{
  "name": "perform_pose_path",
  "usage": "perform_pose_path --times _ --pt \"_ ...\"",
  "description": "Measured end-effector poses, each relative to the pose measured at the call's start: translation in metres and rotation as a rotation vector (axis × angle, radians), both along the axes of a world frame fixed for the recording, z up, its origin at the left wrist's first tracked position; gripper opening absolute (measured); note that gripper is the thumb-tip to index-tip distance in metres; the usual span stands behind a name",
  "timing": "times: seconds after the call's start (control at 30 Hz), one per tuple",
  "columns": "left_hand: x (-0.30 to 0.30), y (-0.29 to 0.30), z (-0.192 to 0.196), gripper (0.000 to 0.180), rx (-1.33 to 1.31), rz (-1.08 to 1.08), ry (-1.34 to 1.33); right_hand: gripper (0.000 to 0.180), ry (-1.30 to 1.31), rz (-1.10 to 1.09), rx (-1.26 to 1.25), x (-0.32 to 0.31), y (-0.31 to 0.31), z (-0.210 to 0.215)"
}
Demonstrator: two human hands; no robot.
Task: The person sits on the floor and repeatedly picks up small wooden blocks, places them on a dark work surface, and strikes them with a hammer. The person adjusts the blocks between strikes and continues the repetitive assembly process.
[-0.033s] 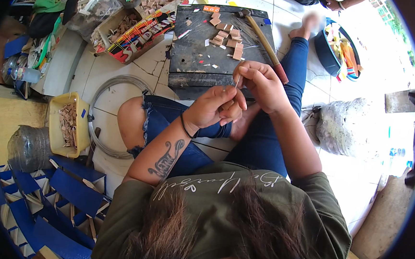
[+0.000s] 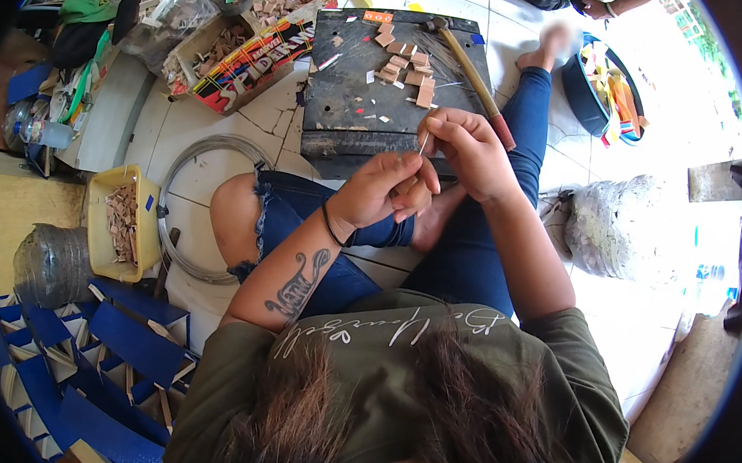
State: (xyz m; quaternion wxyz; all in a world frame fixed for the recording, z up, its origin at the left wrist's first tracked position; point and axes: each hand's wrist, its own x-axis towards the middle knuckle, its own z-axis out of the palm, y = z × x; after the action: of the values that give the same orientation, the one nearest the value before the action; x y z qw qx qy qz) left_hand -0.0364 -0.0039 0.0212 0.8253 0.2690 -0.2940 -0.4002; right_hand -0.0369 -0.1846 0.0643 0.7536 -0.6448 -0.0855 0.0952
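Observation:
Between my two hands runs a short, thin, pale strand (image 2: 424,143) that looks like a bit of wire. My left hand (image 2: 384,188) pinches its lower end between thumb and finger, other fingers curled. My right hand (image 2: 472,157) pinches the upper end, thumb against fingers. Both hands are over my lap, just off the near edge of a low dark worktable (image 2: 345,109). Several small reddish wooden blocks (image 2: 396,71) lie on the tabletop beyond them. A hammer (image 2: 472,75) with a wooden handle lies along the table's right side, its red grip end close to my right hand.
At the far left stand cardboard boxes (image 2: 249,68) of wooden pieces. A coil of wire (image 2: 170,209) lies left of my knee beside a yellow tub (image 2: 146,242). Blue pieces (image 2: 135,340) are piled lower left. A dark basin (image 2: 585,96) sits right; another person's hand (image 2: 595,8) shows at top.

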Motion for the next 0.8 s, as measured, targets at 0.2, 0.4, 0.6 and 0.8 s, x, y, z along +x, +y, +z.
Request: perform_pose_path --times 0.2,0.4,0.6,0.8 --pt "0.011 0.006 0.008 0.024 0.625 0.589 -0.606 0.015 -0.336 -0.158 -0.444 0.014 -0.009 -0.002" --pt "0.02 0.006 0.006 0.016 0.942 0.848 -1.087 0.021 -0.528 -0.257 -0.805 0.021 -0.021 -0.004" --pt "0.025 -0.004 -0.013 0.007 0.932 1.24 -1.256 0.043 -0.354 -0.502 -1.515 0.027 -0.055 -0.035" --pt "0.028 -0.007 -0.017 0.004 0.863 1.273 -1.272 0.03 -0.286 -0.515 -1.288 0.033 -0.08 -0.053"
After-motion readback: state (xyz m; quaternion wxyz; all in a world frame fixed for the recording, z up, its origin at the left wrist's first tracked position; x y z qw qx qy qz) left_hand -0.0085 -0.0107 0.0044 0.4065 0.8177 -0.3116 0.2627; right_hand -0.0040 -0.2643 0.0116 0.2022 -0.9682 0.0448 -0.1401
